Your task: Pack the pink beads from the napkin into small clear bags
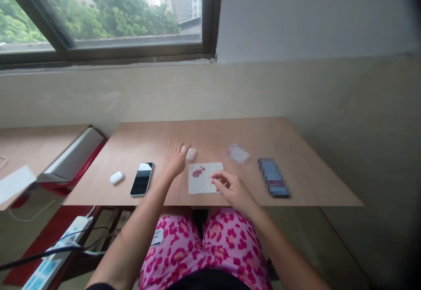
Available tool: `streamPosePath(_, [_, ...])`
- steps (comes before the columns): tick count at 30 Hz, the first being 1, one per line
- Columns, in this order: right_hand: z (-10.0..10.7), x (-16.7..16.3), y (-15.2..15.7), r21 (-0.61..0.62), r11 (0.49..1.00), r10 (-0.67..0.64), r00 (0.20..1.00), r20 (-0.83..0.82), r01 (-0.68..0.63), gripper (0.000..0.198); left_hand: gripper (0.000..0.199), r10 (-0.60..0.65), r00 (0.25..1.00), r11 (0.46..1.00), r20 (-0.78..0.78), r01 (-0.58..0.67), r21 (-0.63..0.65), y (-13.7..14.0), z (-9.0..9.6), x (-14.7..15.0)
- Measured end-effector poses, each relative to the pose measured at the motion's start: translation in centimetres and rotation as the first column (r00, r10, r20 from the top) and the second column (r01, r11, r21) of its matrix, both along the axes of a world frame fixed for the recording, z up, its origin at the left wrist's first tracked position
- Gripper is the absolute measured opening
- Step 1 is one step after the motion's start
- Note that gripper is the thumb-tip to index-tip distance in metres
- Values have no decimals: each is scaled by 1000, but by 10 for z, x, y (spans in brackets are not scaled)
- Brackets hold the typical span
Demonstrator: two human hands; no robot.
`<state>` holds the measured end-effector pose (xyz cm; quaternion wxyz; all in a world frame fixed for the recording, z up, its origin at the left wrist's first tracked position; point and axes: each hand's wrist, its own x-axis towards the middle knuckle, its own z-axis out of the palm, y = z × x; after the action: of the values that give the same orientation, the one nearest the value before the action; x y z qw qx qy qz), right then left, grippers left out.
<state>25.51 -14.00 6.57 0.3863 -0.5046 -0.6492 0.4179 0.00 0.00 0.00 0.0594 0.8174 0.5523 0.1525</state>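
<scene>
Pink trousers [179,241] nearest; left hand [176,162] spread at packet [191,155], 11 o'clock of sheet [204,186]; right hand [232,187] narrowed, 3–4 o'clock, holding unclear. Likely packet reach; next calls for light pinch.

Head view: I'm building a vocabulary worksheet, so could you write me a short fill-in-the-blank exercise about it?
1. The pink pieces lie on a sheet coloured ____.
2. Between the white case and the left hand lies a ____.
3. The larger clear bag lies nearest the person's ____ hand.

Missing words: white; phone; right.
</scene>
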Motion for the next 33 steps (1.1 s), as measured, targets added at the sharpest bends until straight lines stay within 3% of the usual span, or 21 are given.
streamPosePath(3, [-42,-3,11,-2,995,98,990,106,-98,17,82,-151,978,983,-143,134,-124,29,-2,2])
streamPosePath(5, [-58,0,13,-8,990,140,974,180,-141,18,81,-201,961,972,-188,171,-162,40,-4,4])
streamPosePath(10, [-69,10,17,-29,984,178,954,241,-177,21,70,-201,960,975,-194,178,-130,50,-4,3])
streamPosePath(14, [-69,11,21,-41,984,180,957,229,-176,21,64,-205,966,977,-156,192,-91,44,6,5])
streamPosePath(18, [-67,11,20,-60,982,187,953,238,-178,22,55,-218,974,976,-64,216,-36,21,26,8])
streamPosePath(22, [-69,12,19,-56,985,173,952,251,-165,22,44,-170,981,985,95,170,-2,-23,37,2])
streamPosePath(28, [-67,-4,14,-61,989,144,971,191,-135,20,39,-59,955,975,291,118,-190,-95,25,-6])
streamPosePath(33, [-53,-37,7,-72,992,108,994,-10,-108,19,43,-20,933,955,360,125,-269,-126,9,1])
